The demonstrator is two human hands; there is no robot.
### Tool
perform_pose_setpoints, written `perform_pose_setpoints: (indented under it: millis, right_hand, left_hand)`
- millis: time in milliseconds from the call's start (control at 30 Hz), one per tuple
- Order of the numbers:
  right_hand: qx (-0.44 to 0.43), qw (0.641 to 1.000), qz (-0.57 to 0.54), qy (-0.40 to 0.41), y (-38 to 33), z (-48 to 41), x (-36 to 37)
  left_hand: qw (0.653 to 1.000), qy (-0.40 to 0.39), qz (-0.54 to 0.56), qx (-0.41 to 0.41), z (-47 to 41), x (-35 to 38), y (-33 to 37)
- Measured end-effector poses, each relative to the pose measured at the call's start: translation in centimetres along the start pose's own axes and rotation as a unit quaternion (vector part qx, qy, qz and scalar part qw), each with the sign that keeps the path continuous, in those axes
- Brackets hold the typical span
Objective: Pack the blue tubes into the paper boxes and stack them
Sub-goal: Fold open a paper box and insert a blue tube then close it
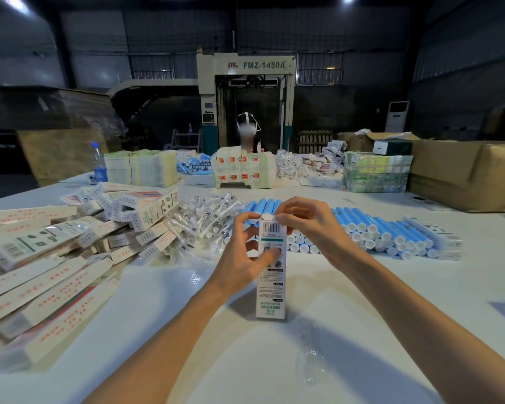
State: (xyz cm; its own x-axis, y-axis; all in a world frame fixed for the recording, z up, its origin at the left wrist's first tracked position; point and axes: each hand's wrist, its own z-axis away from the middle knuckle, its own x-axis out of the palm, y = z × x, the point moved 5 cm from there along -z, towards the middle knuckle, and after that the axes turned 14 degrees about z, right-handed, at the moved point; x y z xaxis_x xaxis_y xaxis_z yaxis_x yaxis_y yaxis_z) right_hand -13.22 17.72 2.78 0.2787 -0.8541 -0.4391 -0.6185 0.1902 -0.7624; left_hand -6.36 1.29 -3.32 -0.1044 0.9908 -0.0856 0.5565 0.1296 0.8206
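A tall white paper box [271, 290] with a barcode stands upright on the white table [245, 360] in front of me. My left hand [247, 252] grips its upper part, thumb across the front face. My right hand [306, 223] pinches the small flap at the box's top end. Behind them lies a long heap of blue tubes with white caps [370, 231]. What the box contains is hidden.
A pile of packed and flat paper boxes [41, 258] fills the left side. Clear-wrapped brush heads [199, 223] lie beside it. A crumpled clear wrapper [311, 360] lies near me. Box stacks, a water bottle [99, 164], cartons and another person stand at the table's far edge.
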Motion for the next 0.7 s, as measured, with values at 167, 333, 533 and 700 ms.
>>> perform_pose_setpoints:
  millis: [167,333,533,700]
  right_hand:
    - [-0.009,0.999,0.048,-0.016,-0.5,-0.2,-0.3]
    - [-0.009,0.998,0.053,-0.039,-0.2,0.4,-0.3]
    - [-0.028,0.999,0.019,-0.028,0.1,1.9,0.5]
    - [-0.027,1.0,-0.002,0.001,0.1,2.2,0.9]
  left_hand:
    - [1.0,-0.004,-0.011,0.021,0.0,-0.1,0.3]
    - [1.0,-0.009,-0.008,0.025,-0.1,-0.1,0.3]
    - [1.0,-0.005,0.002,0.024,-0.2,-0.1,0.1]
    - [0.999,-0.006,0.011,0.034,-0.4,-0.1,0.0]
